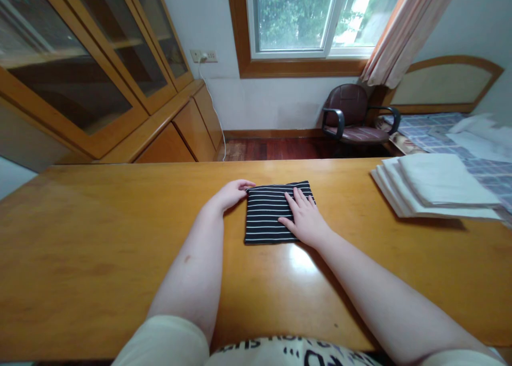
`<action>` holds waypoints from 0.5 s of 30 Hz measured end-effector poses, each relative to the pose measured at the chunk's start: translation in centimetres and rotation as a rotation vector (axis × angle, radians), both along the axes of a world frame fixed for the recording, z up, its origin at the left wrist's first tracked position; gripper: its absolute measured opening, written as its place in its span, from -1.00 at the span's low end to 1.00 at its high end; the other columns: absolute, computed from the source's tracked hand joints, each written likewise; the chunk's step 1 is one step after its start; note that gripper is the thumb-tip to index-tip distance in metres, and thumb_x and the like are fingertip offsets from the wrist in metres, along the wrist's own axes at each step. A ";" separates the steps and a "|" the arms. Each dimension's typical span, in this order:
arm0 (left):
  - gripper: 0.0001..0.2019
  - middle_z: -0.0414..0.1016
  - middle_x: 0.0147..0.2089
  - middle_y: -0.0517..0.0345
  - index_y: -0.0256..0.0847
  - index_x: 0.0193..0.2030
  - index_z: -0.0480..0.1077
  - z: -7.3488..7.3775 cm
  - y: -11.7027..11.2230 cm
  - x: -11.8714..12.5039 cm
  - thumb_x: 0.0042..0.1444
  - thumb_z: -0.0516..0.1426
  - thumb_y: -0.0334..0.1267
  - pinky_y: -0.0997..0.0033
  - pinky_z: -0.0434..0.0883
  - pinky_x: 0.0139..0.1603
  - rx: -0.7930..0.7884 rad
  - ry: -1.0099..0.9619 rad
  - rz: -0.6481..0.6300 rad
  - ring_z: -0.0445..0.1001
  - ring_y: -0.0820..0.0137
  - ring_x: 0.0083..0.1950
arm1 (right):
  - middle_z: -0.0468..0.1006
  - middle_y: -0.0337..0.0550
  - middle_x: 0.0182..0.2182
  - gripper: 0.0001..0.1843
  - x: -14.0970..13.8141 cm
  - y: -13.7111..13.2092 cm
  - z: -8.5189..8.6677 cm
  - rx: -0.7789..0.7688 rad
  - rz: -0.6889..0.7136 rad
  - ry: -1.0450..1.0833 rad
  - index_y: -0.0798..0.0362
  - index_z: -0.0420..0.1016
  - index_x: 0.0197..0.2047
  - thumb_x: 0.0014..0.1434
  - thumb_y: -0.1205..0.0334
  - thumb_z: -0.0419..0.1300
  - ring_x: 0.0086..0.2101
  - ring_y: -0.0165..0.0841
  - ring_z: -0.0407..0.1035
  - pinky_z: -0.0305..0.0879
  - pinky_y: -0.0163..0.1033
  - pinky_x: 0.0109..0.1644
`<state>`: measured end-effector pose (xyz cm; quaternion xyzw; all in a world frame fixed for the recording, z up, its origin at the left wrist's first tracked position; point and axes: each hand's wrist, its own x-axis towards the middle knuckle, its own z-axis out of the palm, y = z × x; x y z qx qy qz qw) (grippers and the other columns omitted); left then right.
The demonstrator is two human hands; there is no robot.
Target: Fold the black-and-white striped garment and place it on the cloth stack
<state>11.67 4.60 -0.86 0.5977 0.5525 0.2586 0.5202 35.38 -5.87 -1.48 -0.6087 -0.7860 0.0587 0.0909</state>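
Note:
A black cloth with thin white stripes [266, 214], folded into a small square, lies on the wooden table [100, 238] in front of me. My right hand [304, 217] rests flat on its right half, fingers stretched out and slightly apart. My left hand [232, 193] is at the cloth's far left corner, fingers curled and pinching the edge there.
A stack of folded white cloths [436, 191] lies at the table's right side. Beyond the table stand a dark red armchair [354, 118], a bed with a blue checked cover [452, 134] and a wooden cabinet with glass doors [100, 72] on the left.

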 end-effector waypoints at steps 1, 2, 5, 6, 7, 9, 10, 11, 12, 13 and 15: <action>-0.57 0.58 -0.16 0.02 -0.26 -0.07 0.46 -0.1 0.0 -0.2 -0.16 0.12 -0.46 0.37 0.45 -0.10 0.024 -0.012 -0.051 0.53 0.37 -0.20 | -0.13 0.12 0.37 -0.13 0.0 0.0 -0.2 -0.021 -0.005 0.000 0.17 0.01 0.39 0.22 -0.26 -0.08 0.33 -0.09 -0.19 -0.21 0.09 0.35; -0.57 0.58 -0.15 0.02 -0.27 -0.07 0.47 -0.2 0.0 -0.3 -0.17 0.12 -0.46 0.37 0.45 -0.09 0.063 0.009 -0.085 0.53 0.36 -0.17 | -0.12 0.13 0.37 -0.13 0.0 0.1 -0.3 -0.034 -0.006 0.002 0.18 -0.01 0.40 0.22 -0.26 -0.08 0.34 -0.09 -0.20 -0.22 0.09 0.35; -0.65 0.59 -0.23 0.08 -0.27 -0.18 0.50 -0.8 0.3 -0.2 -0.16 0.10 -0.45 0.41 0.42 -0.15 0.204 0.201 -0.071 0.51 0.38 -0.23 | -0.10 0.12 0.37 -0.13 0.1 0.1 -0.4 -0.046 -0.001 0.009 0.19 -0.01 0.40 0.23 -0.25 -0.08 0.34 -0.10 -0.21 -0.23 0.09 0.35; -0.70 0.58 -0.29 0.11 -0.26 -0.24 0.50 -1.0 0.5 -0.1 -0.16 0.09 -0.45 0.42 0.41 -0.18 0.241 0.262 -0.055 0.50 0.39 -0.27 | -0.09 0.12 0.37 -0.13 0.1 0.2 -0.4 -0.049 0.001 0.011 0.19 -0.01 0.40 0.23 -0.25 -0.08 0.34 -0.10 -0.22 -0.24 0.09 0.36; -0.73 0.56 -0.34 0.14 -0.25 -0.28 0.50 -1.2 0.6 0.0 -0.16 0.09 -0.45 0.43 0.39 -0.22 0.268 0.304 -0.036 0.48 0.40 -0.31 | -0.09 0.11 0.37 -0.13 0.1 0.2 -0.3 -0.051 0.002 0.011 0.19 -0.01 0.40 0.23 -0.25 -0.08 0.34 -0.10 -0.22 -0.24 0.09 0.36; -0.77 0.51 -0.41 0.19 -0.22 -0.32 0.48 -1.5 0.8 0.1 -0.15 0.08 -0.43 0.45 0.35 -0.29 0.304 0.340 0.007 0.43 0.42 -0.37 | -0.08 0.10 0.37 -0.12 0.2 0.2 -0.3 -0.057 0.006 0.010 0.18 -0.01 0.40 0.22 -0.27 -0.07 0.34 -0.10 -0.22 -0.25 0.09 0.36; -0.77 0.48 -0.43 0.20 -0.21 -0.31 0.48 -1.6 0.9 0.1 -0.14 0.07 -0.42 0.45 0.33 -0.31 0.322 0.359 0.034 0.41 0.42 -0.39 | -0.08 0.10 0.37 -0.11 0.2 0.2 -0.3 -0.059 0.008 0.009 0.18 -0.01 0.40 0.21 -0.27 -0.06 0.34 -0.10 -0.22 -0.25 0.09 0.36; -0.76 0.46 -0.45 0.21 -0.20 -0.30 0.47 -1.7 0.9 0.1 -0.12 0.06 -0.42 0.45 0.32 -0.32 0.340 0.379 0.063 0.40 0.42 -0.40 | -0.08 0.09 0.36 -0.10 0.2 0.2 -0.4 -0.061 0.008 0.009 0.18 -0.02 0.40 0.20 -0.28 -0.06 0.34 -0.10 -0.22 -0.25 0.08 0.36; -0.76 0.45 -0.45 0.22 -0.18 -0.29 0.46 -1.7 0.9 0.1 -0.11 0.05 -0.42 0.44 0.31 -0.32 0.356 0.399 0.087 0.39 0.41 -0.40 | -0.08 0.09 0.37 -0.10 0.2 0.2 -0.5 -0.061 0.008 0.009 0.18 -0.02 0.40 0.20 -0.28 -0.05 0.34 -0.11 -0.22 -0.25 0.08 0.36; -0.75 0.45 -0.45 0.21 -0.17 -0.29 0.46 -1.7 0.8 0.2 -0.11 0.04 -0.42 0.43 0.31 -0.31 0.368 0.417 0.101 0.39 0.41 -0.39 | -0.08 0.09 0.37 -0.10 0.2 0.2 -0.5 -0.059 0.005 0.010 0.17 -0.02 0.40 0.20 -0.27 -0.05 0.34 -0.11 -0.21 -0.24 0.08 0.36; -0.75 0.47 -0.41 0.19 -0.16 -0.32 0.47 -1.5 0.8 0.4 -0.10 0.02 -0.44 0.42 0.32 -0.25 0.387 0.444 0.101 0.42 0.38 -0.34 | -0.08 0.09 0.37 -0.11 0.1 0.2 -0.6 -0.051 -0.006 0.007 0.17 -0.03 0.40 0.21 -0.26 -0.06 0.34 -0.10 -0.20 -0.23 0.09 0.35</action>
